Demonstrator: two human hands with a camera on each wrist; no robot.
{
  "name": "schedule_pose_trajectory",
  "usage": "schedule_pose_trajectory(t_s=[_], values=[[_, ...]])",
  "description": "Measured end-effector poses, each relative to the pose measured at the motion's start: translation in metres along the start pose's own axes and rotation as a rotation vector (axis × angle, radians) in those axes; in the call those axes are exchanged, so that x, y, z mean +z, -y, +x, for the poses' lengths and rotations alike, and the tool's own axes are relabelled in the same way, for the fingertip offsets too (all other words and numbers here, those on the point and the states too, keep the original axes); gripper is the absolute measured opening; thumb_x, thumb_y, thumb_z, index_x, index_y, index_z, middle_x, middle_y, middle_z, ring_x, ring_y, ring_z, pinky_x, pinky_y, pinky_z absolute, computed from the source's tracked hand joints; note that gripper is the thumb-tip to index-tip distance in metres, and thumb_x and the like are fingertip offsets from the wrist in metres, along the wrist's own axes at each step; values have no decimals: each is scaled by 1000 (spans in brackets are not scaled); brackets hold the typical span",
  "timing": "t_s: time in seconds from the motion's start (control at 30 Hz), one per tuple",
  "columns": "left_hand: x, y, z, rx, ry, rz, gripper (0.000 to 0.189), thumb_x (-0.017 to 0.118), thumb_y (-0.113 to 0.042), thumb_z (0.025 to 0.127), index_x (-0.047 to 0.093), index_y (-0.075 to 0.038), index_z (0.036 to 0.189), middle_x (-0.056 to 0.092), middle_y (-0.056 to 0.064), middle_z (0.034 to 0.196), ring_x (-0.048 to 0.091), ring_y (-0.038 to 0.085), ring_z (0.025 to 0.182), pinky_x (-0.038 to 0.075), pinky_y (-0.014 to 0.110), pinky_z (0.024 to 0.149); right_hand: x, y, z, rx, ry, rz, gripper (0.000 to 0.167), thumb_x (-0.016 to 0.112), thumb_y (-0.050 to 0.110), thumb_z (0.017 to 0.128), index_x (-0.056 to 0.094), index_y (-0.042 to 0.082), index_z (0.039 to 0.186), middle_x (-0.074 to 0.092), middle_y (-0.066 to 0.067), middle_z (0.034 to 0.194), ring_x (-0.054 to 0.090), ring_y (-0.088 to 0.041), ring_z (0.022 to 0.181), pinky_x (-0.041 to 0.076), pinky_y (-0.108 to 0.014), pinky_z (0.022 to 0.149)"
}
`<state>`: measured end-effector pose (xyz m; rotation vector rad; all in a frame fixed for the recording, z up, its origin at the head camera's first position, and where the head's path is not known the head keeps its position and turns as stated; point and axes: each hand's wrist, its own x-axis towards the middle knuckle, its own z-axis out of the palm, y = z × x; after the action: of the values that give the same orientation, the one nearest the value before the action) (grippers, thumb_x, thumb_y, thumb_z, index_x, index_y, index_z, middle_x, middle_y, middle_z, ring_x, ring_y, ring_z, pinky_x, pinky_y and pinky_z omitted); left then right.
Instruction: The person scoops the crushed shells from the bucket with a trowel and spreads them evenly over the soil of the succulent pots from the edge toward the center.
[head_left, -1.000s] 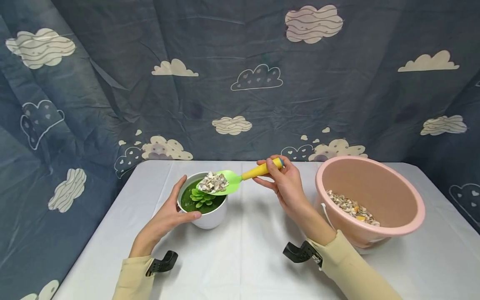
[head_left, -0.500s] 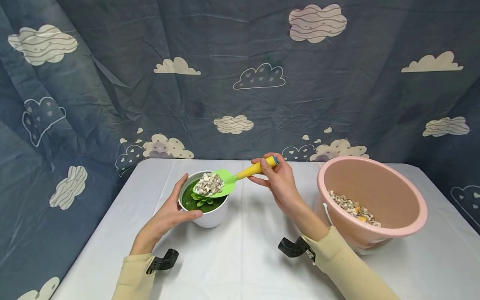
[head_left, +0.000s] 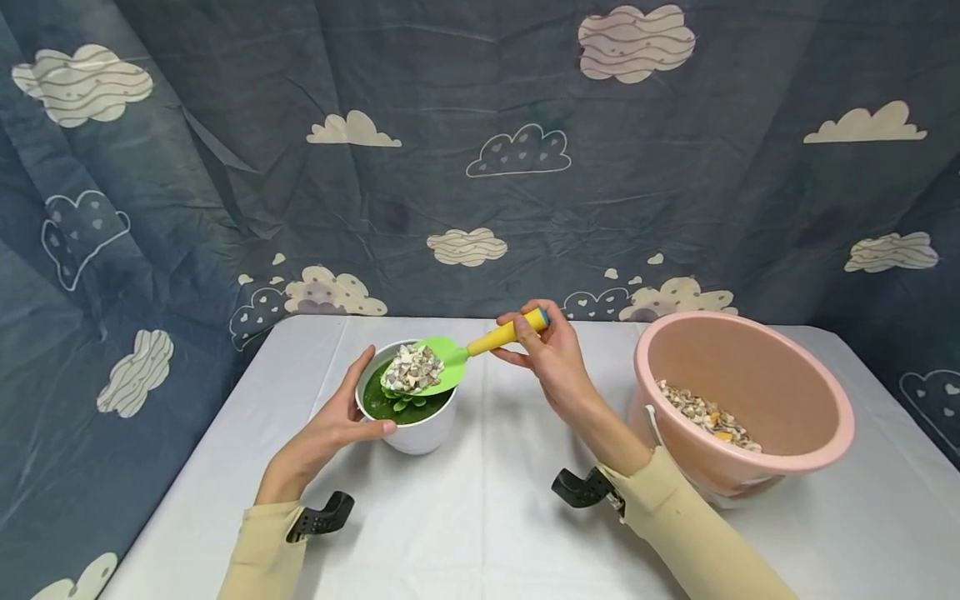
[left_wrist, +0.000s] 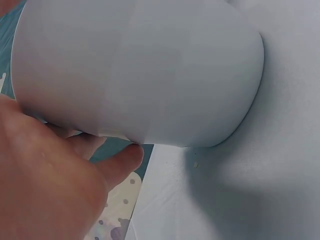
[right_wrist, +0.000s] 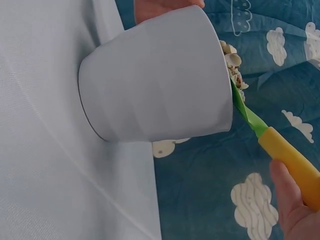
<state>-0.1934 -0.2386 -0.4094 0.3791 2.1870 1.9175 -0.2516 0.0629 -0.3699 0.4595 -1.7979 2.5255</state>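
In the head view, my left hand [head_left: 322, 437] grips the side of a white flower pot [head_left: 422, 437], thumb at the near rim, fingers around the far left. Inside the pot are a dark green surface and a small green succulent [head_left: 405, 402], partly covered. My right hand [head_left: 555, 358] holds the yellow handle of a small garden trowel [head_left: 495, 338]. Its green blade lies over the pot opening, heaped with small shell-like pebbles [head_left: 412, 369]. The right wrist view shows the blade [right_wrist: 252, 117] right at the rim, tilted slightly, pebbles rising above it.
A large pink bucket [head_left: 817, 392] stands at the right of the white-covered table [head_left: 480, 517], with more pebbles [head_left: 708, 417] and a few orange bits inside. Behind the table hangs a dark blue cloth [head_left: 525, 250] with cloud prints.
My right hand has carried the loaded trowel a little to the left, so the blade lies further over the pot and covers more of the succulent. The left hand keeps its grip.
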Motion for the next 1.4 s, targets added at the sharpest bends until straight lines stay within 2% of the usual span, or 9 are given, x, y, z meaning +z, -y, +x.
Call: schedule_pose_trajectory(t_s=[0.23, 0.5, 0.9, 1.13, 1.3, 1.4], values=[[-2, -2, 0, 8, 11, -12, 107, 75, -14, 82, 2, -23, 159, 1, 10, 163, 7, 31, 147, 11, 53, 115, 1, 1, 4, -54, 30, -14, 17, 54, 9, 101, 43, 2, 112, 60, -21, 112, 62, -32, 107, 54, -45, 84], [-2, -4, 0, -14, -4, 10, 106, 77, -17, 82, 5, -28, 159, 2, 7, 163, 4, 29, 147, 9, 57, 114, 3, 4, 5, -66, 35, -18, 16, 54, 8, 101, 44, 3, 112, 58, -26, 115, 63, -32, 107, 55, -46, 83], [-2, -2, 0, -15, -37, 73, 107, 80, -19, 79, 10, -31, 159, 5, 7, 163, 3, 30, 147, 7, 60, 114, 5, 6, 3, -116, 81, -32, 14, 53, 6, 102, 43, 3, 111, 60, -17, 111, 65, -32, 105, 54, -46, 84], [-2, -1, -1, -32, -60, 112, 108, 82, -21, 77, 12, -34, 158, 4, 5, 162, 1, 32, 147, 8, 60, 114, 6, 3, 2, -110, 79, -30, 15, 53, 7, 102, 43, 3, 112, 58, -24, 114, 65, -32, 104, 54, -46, 84], [-2, 0, -1, -26, -47, 84, 109, 82, -19, 77, 11, -33, 158, 5, 7, 162, 4, 32, 147, 8, 59, 114, 6, 2, 2, -103, 82, -19, 15, 53, 8, 102, 43, 4, 112, 59, -21, 113, 66, -32, 104, 54, -46, 85], [-1, 1, -1, -17, -25, 41, 110, 81, -17, 78, 8, -30, 159, 4, 8, 162, 7, 32, 147, 11, 56, 114, 7, 1, 1, -100, 84, -1, 15, 53, 7, 101, 43, 3, 112, 57, -25, 115, 65, -32, 104, 54, -47, 85]])
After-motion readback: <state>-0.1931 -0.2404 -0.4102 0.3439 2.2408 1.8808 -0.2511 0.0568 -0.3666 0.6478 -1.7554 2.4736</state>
